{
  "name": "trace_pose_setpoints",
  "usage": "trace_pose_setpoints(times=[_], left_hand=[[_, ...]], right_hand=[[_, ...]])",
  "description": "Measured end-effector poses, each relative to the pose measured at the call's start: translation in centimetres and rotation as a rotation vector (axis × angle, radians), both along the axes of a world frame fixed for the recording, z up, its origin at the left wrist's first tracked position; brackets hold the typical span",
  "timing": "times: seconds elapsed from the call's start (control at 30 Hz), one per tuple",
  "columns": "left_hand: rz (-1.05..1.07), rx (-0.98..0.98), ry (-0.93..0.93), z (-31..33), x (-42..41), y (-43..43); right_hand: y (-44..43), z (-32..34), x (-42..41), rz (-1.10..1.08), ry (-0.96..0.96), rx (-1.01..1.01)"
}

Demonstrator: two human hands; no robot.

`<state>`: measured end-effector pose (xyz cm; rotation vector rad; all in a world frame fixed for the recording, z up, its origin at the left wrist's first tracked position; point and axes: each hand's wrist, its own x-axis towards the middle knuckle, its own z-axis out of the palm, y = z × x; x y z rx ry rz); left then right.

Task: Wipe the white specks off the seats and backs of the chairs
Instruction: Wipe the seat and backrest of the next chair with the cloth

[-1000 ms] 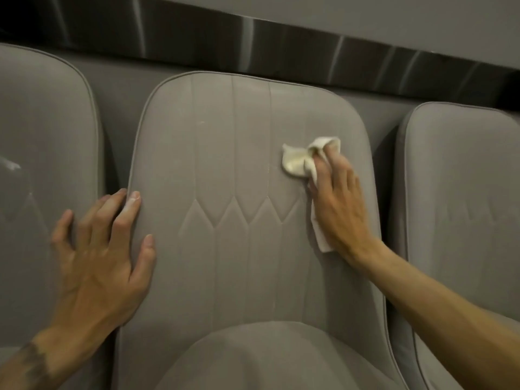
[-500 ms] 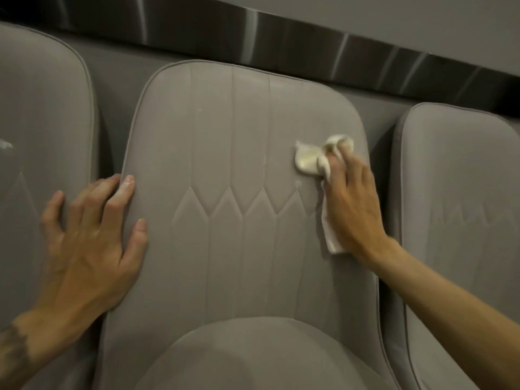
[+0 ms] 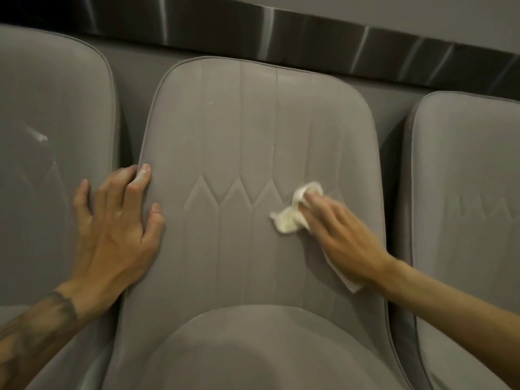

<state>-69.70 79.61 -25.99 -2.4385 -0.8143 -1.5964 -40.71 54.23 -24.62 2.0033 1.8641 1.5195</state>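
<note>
While the right hand (image 3: 346,237) pushes the cloth (image 3: 289,218) across the back of the middle chair (image 3: 239,130), we're mid-job by my reckoning, nowhere near the finish. Fingers lie fairly flat over the crumpled white cloth, pressing it to the fabric just right of the zigzag stitching, a tail of it trailing under the palm; the motion blur hides any finer detail. Over on the other side, the left hand (image 3: 115,229) is spread wide, fingertips hooked lightly on the left edge of that back, bracing it and holding nothing.

What's left? A white speck (image 3: 209,103) sits high on this back, well apart from the cloth. The left chair (image 3: 70,94) carries a bright white smear (image 3: 42,137). The right chair (image 3: 464,178) and the seat (image 3: 253,347) look untouched by the cloth, though specks there are too faint to call.

Compared with a second ago, the cloth has dropped from the upper right of the back down to the stitching points and slid toward the centre. The left hand has kept its spot on the edge.
</note>
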Motion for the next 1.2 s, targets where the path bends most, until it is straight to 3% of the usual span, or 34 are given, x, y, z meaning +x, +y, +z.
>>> trace_pose_setpoints(times=[0.07, 0.2, 0.27, 0.43, 0.53, 0.67, 0.77, 0.83, 0.9, 1.0, 1.07, 1.2], left_hand=[[0.001, -0.013, -0.017, 0.1, 0.1, -0.4], [0.003, 0.000, -0.037, 0.1, 0.1, -0.4], [0.006, 0.005, -0.034, 0.0, 0.1, 0.0], [0.019, -0.004, -0.033, -0.3, 0.4, 0.4], [0.018, -0.004, -0.034, -0.4, 0.3, 0.5], [0.021, 0.009, -0.045, -0.5, 0.3, 0.6], [0.022, 0.021, -0.057, -0.6, 0.4, 0.8], [0.023, 0.023, -0.060, -0.6, 0.4, 0.8], [0.032, 0.027, -0.056, -0.6, 0.5, 0.6], [0.039, 0.029, -0.045, -0.5, 0.5, 0.6], [0.039, 0.032, -0.049, -0.7, 0.4, 0.6], [0.043, 0.042, -0.047, -0.6, 0.4, 0.9]], right_hand=[[-0.5, 0.9, 0.4, 0.006, -0.049, -0.073], [2.8, 8.5, 1.0, -0.046, 0.111, 0.180], [3.4, 8.6, 1.0, -0.062, 0.110, 0.213], [-1.6, -4.7, -0.3, 0.082, -0.020, -0.171], [-3.5, -6.3, -0.7, 0.109, -0.066, -0.322], [0.3, 1.1, 0.3, 0.073, 0.079, 0.113], [1.8, 1.6, 0.0, -0.033, 0.123, 0.207], [1.2, -2.9, -0.8, -0.002, 0.105, 0.100], [-0.4, -7.6, -1.6, 0.103, -0.063, -0.120], [-2.1, -8.9, -1.8, 0.169, -0.170, -0.371], [-0.7, -5.6, -1.6, 0.124, -0.044, -0.307], [4.2, 5.2, -0.1, 0.014, 0.121, 0.207]])
